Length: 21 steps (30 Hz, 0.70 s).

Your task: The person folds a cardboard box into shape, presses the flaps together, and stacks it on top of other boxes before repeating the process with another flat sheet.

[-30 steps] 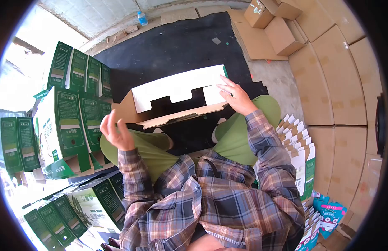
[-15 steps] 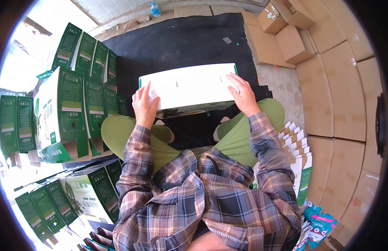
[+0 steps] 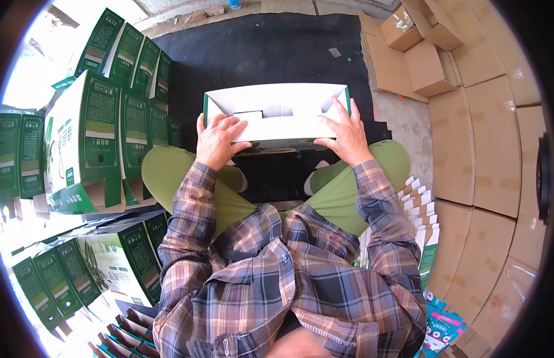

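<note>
Between my knees stands a white and green carton (image 3: pixel 283 129), its top facing me open and its white inner walls showing. A small raised flap or piece with a dark edge shows inside at the left. My left hand (image 3: pixel 220 140) grips the near left corner, fingers bent over the rim and thumb along the outer face. At the near right corner my right hand (image 3: pixel 347 132) holds the same carton, some fingers reaching over the side and the thumb below the near edge. The carton's bottom is hidden.
Green and white cartons (image 3: pixel 101 134) stand stacked at the left. Brown cardboard boxes (image 3: pixel 498 146) line the right side, with opened ones (image 3: pixel 429 65) at the far right. Flat folded cartons (image 3: pixel 429 235) stand by my right hip. A black mat (image 3: pixel 259 53) covers the floor.
The carton's white top was closed and is now open, showing the inside. Both hands have shifted from lying on the top to gripping the near corners. The camera view has tilted slightly.
</note>
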Tool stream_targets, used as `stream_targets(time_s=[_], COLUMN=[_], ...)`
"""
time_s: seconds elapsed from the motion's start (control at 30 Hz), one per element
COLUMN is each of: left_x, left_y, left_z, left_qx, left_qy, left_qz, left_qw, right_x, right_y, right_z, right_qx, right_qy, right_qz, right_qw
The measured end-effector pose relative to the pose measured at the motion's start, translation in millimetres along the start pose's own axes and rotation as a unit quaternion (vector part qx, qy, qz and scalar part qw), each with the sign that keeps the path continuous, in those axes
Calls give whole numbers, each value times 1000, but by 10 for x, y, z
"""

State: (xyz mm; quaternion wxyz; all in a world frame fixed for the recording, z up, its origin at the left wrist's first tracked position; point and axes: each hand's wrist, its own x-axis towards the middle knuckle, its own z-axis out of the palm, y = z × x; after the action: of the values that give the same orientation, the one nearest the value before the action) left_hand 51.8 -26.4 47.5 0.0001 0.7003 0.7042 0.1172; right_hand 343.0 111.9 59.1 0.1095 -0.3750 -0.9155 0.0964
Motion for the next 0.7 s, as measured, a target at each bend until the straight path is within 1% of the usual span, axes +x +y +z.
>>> stream_targets(time_s=[0.33,0.4,0.43,0.47,0.5,0.53,0.57,0.6,0.63,0.7], left_x=[-27,-47,-70,-80,-46,-10,38,86,104,196], left_y=[23,75,62,28,-17,-123,-387,-446,-758,-610], left_z=[-3,-63,-79,-83,-69,-7,180,131,365,139], left_qx=[-1,-13,-12,-85,-160,-172,-239,-323,-401,-523], left_qy=[-10,26,28,68,107,189,244,255,228,151], left_qz=[-4,-17,-16,-44,-68,-92,-105,-215,-300,-429], left_qw=[1000,999,999,993,979,962,934,886,835,721], right_x=[-46,-66,-52,-25,2,36,93,157,199,266], right_y=[8,49,71,120,210,361,438,461,491,870], right_z=[2,23,35,44,50,142,160,75,-3,371], right_qx=[1,57,56,144,228,197,319,405,485,476], right_qy=[5,46,49,89,131,185,176,140,100,31], right_qz=[-9,-3,-4,36,76,91,179,283,380,381], right_qw=[1000,997,997,985,962,958,914,858,781,792])
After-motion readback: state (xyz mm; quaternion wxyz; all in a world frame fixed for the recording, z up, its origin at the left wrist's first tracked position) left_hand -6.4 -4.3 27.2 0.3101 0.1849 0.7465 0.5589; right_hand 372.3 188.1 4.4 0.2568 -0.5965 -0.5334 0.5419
